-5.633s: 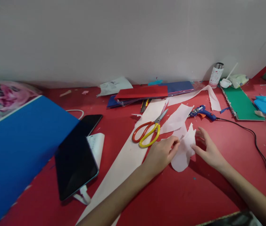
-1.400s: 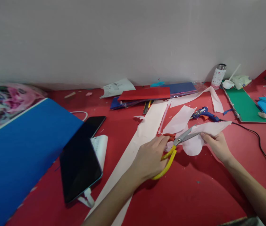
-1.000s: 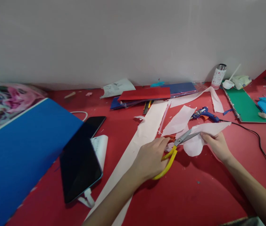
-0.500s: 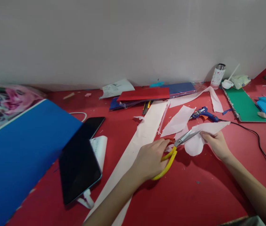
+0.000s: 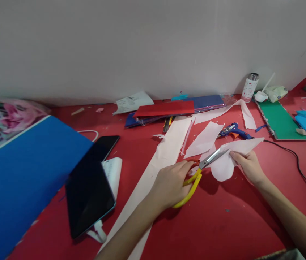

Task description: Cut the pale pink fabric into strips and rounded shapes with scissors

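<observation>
My left hand [image 5: 170,184] is wrapped round the yellow and red handles of a pair of scissors [image 5: 193,182]. Their metal blades point up to the right and lie against a piece of pale pink paper [image 5: 221,170]. This paper has a rounded lobe at the bottom and a long point at the right. Between thumb and fingers, my right hand [image 5: 247,164] pinches it just beyond the blade tips; some fingers are hidden behind the sheet. Under and behind the blades lie loose pink offcuts [image 5: 204,140] on the red table [image 5: 218,224].
A blue glue gun [image 5: 234,130] with a black cable lies behind my right hand. At left are a blue board [image 5: 30,180], a tablet [image 5: 90,202] and a white power bank [image 5: 113,175]. A long pale strip [image 5: 153,180] runs under my left forearm. A bottle [image 5: 250,87] stands by the wall.
The scissors and my left hand have shifted very slightly left, and the blades look a little more open on the paper. My right hand keeps its pinch.
</observation>
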The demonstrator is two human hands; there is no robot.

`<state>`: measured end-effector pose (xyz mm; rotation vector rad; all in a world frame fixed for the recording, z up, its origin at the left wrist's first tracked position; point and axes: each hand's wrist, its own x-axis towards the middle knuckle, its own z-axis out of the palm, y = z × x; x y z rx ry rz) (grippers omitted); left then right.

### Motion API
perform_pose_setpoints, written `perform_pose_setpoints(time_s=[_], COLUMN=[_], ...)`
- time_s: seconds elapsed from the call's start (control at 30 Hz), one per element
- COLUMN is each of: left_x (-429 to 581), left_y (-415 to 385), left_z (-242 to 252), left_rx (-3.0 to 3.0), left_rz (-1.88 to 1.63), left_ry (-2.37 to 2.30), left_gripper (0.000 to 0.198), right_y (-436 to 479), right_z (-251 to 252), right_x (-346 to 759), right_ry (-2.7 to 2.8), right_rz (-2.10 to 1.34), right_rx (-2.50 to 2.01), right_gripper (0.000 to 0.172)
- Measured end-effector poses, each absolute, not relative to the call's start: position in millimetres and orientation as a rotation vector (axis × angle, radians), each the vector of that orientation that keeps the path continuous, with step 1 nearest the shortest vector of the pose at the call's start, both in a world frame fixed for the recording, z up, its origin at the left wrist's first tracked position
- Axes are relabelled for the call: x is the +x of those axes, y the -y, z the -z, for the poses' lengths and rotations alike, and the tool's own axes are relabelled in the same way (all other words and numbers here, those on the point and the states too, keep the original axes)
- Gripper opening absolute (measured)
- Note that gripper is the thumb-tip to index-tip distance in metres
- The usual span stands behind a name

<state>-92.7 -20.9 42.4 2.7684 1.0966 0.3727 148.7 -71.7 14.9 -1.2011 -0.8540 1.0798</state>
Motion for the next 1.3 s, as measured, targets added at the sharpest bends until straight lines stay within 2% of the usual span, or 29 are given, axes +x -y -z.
perform_pose_setpoints(time_s=[0.4,1.3], left_x=[-92.5,-89.1], left_y=[21.9,26.9], left_z=[-41.2,-44.7], left_rx=[2.778,2.723], left_rz=[-0.467,-0.492], left_ry=[-1.077,-1.081], left_gripper=[0.03,0.028], right_y=[73.6,81.1], right_z=[-18.4,-32.1], right_x=[144.1,125.9], right_ry=[0.762,0.557], right_rz=[-1.199,-1.177], right_rx=[-1.112,-1.102], right_gripper=[0.022,0.025])
